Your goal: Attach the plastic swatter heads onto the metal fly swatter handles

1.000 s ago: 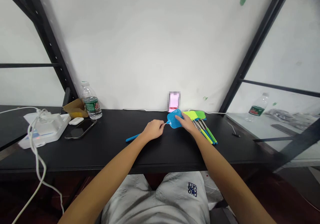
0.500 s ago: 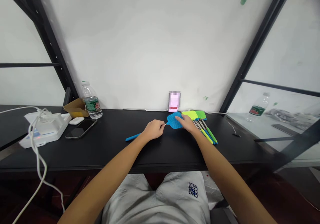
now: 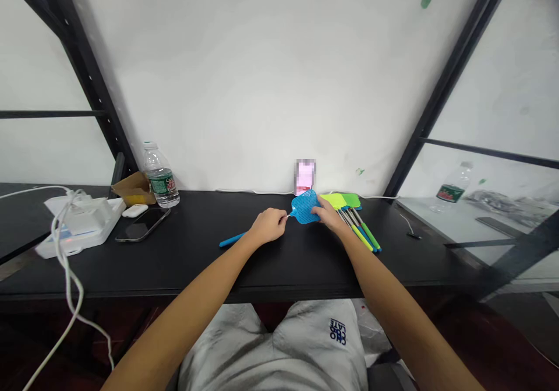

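Observation:
A blue fly swatter (image 3: pixel 304 207) lies across the space between both hands, its perforated head to the right and its blue handle end pointing left. My left hand (image 3: pixel 269 225) is closed around the thin shaft just below the head. With thumb and fingers, my right hand (image 3: pixel 327 214) pinches the right edge of the head. Just right of that hand, several more swatters lie in a pile, with yellow and green heads (image 3: pixel 350 200) at the back and yellow, blue and green handles (image 3: pixel 370 235) toward me.
A phone (image 3: pixel 304 176) leans against the wall behind the swatter. On the left are a water bottle (image 3: pixel 162 181), a cardboard box (image 3: pixel 133 189), a dark phone (image 3: pixel 143 225), a white case (image 3: pixel 135 211) and a power strip (image 3: pixel 87 228) with cables. A short cable (image 3: pixel 413 235) lies at right.
My right thumb has slid from the face of the swatter head to its right edge. The head now sits tilted up slightly more; my left hand keeps its hold on the shaft.

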The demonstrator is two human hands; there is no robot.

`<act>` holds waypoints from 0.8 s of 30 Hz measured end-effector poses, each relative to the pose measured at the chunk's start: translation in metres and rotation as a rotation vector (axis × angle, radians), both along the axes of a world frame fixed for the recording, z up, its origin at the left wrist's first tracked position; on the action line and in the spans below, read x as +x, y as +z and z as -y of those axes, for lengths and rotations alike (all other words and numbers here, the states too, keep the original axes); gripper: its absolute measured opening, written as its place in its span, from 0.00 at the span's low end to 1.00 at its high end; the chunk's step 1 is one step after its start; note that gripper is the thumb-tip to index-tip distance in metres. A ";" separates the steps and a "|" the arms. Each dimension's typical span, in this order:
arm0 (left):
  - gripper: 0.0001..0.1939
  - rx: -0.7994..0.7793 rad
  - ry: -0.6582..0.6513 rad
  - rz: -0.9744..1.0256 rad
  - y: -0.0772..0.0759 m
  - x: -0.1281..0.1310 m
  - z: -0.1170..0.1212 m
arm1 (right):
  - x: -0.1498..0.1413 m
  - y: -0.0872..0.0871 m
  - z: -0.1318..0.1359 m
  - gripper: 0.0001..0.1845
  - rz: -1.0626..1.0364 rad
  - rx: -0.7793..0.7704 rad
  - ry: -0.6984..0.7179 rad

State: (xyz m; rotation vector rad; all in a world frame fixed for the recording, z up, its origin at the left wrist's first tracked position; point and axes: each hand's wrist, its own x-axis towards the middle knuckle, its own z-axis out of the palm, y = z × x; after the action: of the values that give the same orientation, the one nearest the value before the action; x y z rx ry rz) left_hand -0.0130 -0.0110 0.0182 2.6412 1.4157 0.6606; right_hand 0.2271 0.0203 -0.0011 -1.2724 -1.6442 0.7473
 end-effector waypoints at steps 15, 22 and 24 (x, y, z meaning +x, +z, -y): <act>0.16 0.003 -0.014 0.013 -0.003 0.000 -0.001 | -0.005 0.005 0.007 0.12 -0.028 -0.064 0.010; 0.14 0.033 -0.025 -0.005 -0.003 -0.001 0.000 | -0.006 0.005 0.006 0.14 -0.021 -0.092 0.009; 0.14 0.046 -0.023 -0.009 -0.003 0.000 0.000 | -0.006 0.003 0.005 0.14 -0.021 -0.093 0.017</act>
State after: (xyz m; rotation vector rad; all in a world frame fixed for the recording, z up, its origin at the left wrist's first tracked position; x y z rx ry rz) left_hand -0.0133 -0.0112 0.0153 2.6946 1.3871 0.6879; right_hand 0.2212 0.0156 0.0024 -1.3118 -1.6214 0.8534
